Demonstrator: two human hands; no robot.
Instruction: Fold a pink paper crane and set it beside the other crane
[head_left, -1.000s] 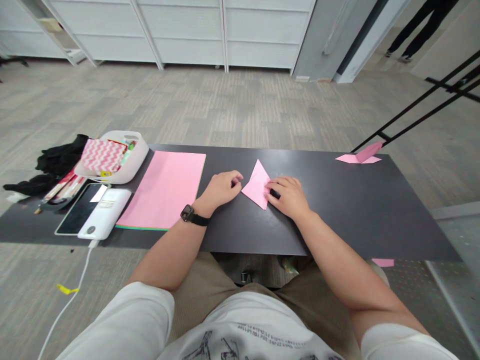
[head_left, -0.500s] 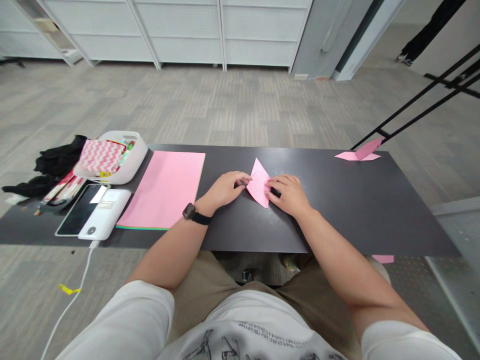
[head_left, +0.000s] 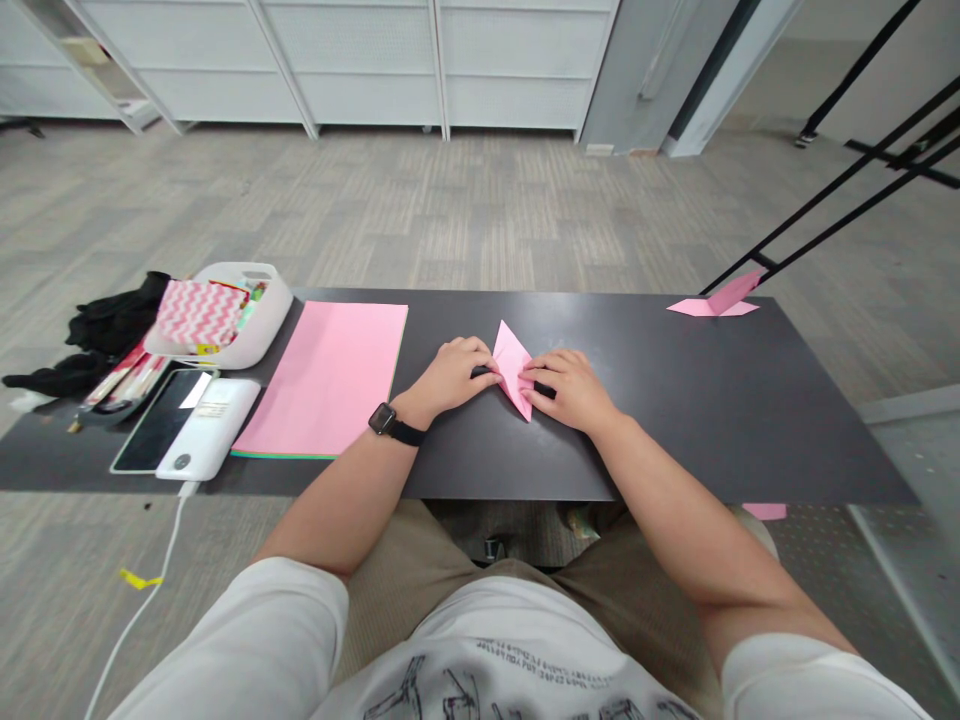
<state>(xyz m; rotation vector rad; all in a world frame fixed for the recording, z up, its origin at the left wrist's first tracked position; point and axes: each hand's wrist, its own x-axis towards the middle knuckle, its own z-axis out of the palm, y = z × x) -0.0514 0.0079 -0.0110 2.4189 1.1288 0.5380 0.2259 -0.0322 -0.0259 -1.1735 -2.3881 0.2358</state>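
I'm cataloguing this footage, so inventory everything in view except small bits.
Pointed folded paper: 1, pink, centre
Rectangular paper stack: 1, pink on top, left
Folded paper with raised flap: 1, pink, far right
Open plastic basket: 1, white, left
Zigzag item: 1, pink-white, at basket
Crumpled fabric: count unclear, black, far left
Flat glossy device: 1, black, left
Rounded slab: 1, white, left
Long table: 1, dark grey, middle
Panelled cabinets: several, white, top
Barred frame: 1, black, upper right
Patterned floor: 1, grey, background
Trousers: 1 pair, brown, bottom
Printed shirt: 1, white, bottom
Left hand: 1, bare, touching pointed paper
Right hand: 1, bare, touching pointed paper
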